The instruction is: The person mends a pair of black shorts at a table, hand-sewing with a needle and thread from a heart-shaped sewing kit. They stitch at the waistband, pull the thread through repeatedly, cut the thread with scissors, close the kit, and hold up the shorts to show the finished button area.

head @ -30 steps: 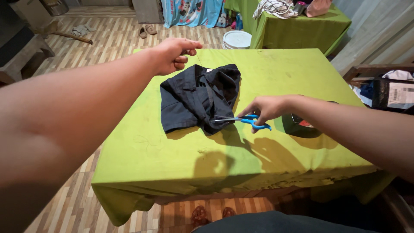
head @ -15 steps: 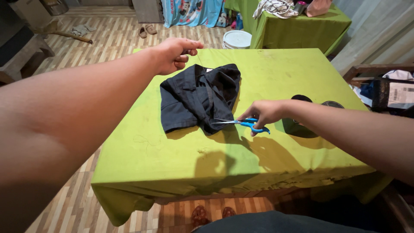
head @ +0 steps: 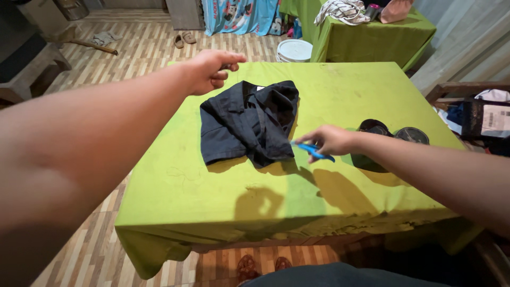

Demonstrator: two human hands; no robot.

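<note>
Lime-green cloth covers the surface; wood-strip floor around it. Dark garment lies crumpled mid-surface. Right hand grips blue scissors at the garment's edge. Left hand hovers loosely curled, holding nothing. Second green table behind.

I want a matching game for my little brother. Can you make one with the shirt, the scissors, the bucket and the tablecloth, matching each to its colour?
Things:
1. shirt
2. scissors
3. bucket
4. tablecloth

Colours:
A. white
B. lime green
C. black
D. blue

Pairs: 1-C, 2-D, 3-A, 4-B
</note>
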